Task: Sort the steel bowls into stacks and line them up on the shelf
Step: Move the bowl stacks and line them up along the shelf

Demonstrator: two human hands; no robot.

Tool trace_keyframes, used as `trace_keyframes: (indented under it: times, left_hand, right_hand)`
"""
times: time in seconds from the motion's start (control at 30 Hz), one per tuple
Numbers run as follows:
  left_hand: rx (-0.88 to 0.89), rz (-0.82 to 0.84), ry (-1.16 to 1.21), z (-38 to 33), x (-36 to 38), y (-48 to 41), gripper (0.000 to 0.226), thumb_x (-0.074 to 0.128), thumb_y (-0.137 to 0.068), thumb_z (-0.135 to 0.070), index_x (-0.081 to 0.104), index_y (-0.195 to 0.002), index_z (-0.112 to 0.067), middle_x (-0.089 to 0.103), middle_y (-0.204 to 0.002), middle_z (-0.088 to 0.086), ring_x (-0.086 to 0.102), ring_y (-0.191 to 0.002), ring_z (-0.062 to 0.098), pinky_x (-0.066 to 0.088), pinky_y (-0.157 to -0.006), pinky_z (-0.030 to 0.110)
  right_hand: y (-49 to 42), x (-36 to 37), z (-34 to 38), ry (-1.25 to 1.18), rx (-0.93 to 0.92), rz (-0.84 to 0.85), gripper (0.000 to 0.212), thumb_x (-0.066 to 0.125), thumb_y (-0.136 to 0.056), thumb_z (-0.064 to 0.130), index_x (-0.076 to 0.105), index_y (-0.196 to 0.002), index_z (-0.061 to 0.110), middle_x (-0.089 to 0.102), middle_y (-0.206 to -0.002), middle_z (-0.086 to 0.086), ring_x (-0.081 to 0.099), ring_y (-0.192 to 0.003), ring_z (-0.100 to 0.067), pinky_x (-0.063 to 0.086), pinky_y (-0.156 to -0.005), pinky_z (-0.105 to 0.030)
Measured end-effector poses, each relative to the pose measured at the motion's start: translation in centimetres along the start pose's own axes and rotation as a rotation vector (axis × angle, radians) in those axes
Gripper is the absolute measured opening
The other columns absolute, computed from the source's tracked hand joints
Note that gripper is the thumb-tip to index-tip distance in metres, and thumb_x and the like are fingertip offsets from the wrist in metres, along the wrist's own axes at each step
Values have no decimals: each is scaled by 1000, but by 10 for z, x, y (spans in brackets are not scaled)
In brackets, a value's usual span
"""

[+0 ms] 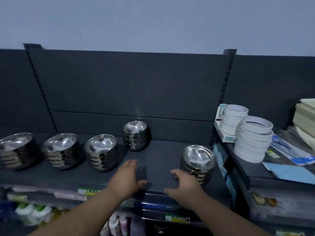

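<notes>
Five stacks of steel bowls stand on a dark shop shelf point(162, 150) as a person reaches in with both hands. Three stacks, the far-left stack point(17, 150), the second stack point(62, 149) and the third stack point(101, 150), form a row running left to right along the shelf. A smaller stack point(135, 135) sits set back, close to the rear panel. The rightmost stack point(197, 160) stands well apart from the row, near the shelf's right end and nearer its front edge.

The right hand point(184, 183) is at this rightmost stack, fingers curled against its near-left flank and thumb spread toward the shelf's front edge. How firmly it grips cannot be told. The left hand point(129, 176) is open, fingers straight, low over the bare stretch of shelf between the third stack and the rightmost one. It holds nothing.

The move ahead likely turns on that gap. The row's line runs leftward from the right hand, so the stack would have to travel left, toward the open left hand, to join it. The right hand is plainly the nearer of the two. Rolls of white tape point(252, 138) crowd the neighbouring shelf just beyond the stack's right side.
</notes>
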State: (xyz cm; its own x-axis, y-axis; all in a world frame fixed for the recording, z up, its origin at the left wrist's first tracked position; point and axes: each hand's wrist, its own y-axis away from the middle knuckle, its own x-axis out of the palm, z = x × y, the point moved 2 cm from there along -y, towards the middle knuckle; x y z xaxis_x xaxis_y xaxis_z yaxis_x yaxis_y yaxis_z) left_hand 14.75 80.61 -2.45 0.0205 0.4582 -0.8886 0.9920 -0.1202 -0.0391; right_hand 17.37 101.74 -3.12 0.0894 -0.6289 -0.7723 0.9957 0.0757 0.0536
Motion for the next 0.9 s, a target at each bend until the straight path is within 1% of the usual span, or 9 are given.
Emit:
trace_keyframes:
  times: [0.13, 0.3, 0.43, 0.5, 0.57, 0.7, 0.77, 0.87, 0.9]
  left_hand:
    - [89, -40, -87, 13, -30, -23, 86, 70, -79, -44, 27, -148, -16, 32, -151, 3, 34, -138, 18, 26, -114, 23]
    - [202, -99, -169, 31, -75, -76, 81, 69, -80, -44, 29, -147, -21, 34, -151, 0, 36, -136, 18, 29, -113, 26]
    - [242, -89, -209, 57, -108, -135, 79, 69, -79, -46, 31, -145, -25, 37, -148, -3, 40, -134, 19, 35, -110, 31]
    - [239, -37, -214, 71, -119, -164, 82, 69, -79, -49, 28, -146, -25, 37, -149, -1, 40, -134, 19, 36, -109, 32]
    - [215, 50, -185, 85, -125, -193, 89, 69, -77, -54, 25, -148, -23, 37, -151, 2, 39, -136, 19, 35, -109, 30]
    - [184, 239, -133, 108, -122, -236, 94, 66, -75, -61, 26, -149, -20, 45, -147, 2, 45, -132, 19, 36, -107, 25]
    - [186, 327, -122, 115, -117, -250, 94, 65, -75, -64, 27, -148, -20, 48, -144, 0, 49, -129, 17, 38, -106, 25]
    - [213, 434, -87, 123, -109, -266, 90, 65, -75, -63, 31, -146, -21, 53, -139, -5, 52, -124, 12, 39, -107, 26]
    - [229, 467, -70, 125, -105, -269, 85, 66, -75, -63, 35, -143, -24, 56, -136, -6, 54, -121, 11, 40, -107, 29]
  right_hand:
    - [-33, 2, 31, 31, -36, -2, 76, 73, -76, 42, 40, -142, 24, 47, -141, 1, 46, -129, -14, 38, -108, -26]
    - [-92, 0, 61, 43, -42, -48, 77, 73, -75, 42, 40, -142, 24, 47, -142, 1, 45, -130, -14, 38, -108, -29]
    - [-141, 1, 80, 13, -11, -93, 80, 76, -73, 40, 39, -142, 25, 46, -142, 1, 46, -130, -14, 40, -106, -29]
    - [-162, 3, 86, 12, -3, -106, 84, 77, -72, 42, 37, -144, 25, 44, -145, 0, 43, -132, -15, 37, -108, -26]
    - [-181, 6, 89, 13, -1, -128, 89, 79, -70, 42, 35, -146, 25, 43, -148, 3, 40, -135, -13, 32, -109, -23]
    - [-207, 13, 89, -17, 32, -123, 98, 82, -69, 42, 28, -149, 25, 39, -151, 4, 37, -137, -11, 29, -111, -21]
    - [-215, 18, 85, -51, 45, -98, 101, 84, -66, 41, 27, -149, 27, 42, -148, 5, 41, -132, -8, 31, -106, -15]
    - [-225, 28, 79, -139, 63, -57, 105, 87, -63, 38, 27, -148, 30, 50, -135, 11, 44, -115, 2, 27, -82, 9]
    - [-229, 32, 77, -180, 79, -49, 107, 88, -61, 38, 26, -148, 30, 51, -130, 14, 44, -114, 3, 27, -76, 12]
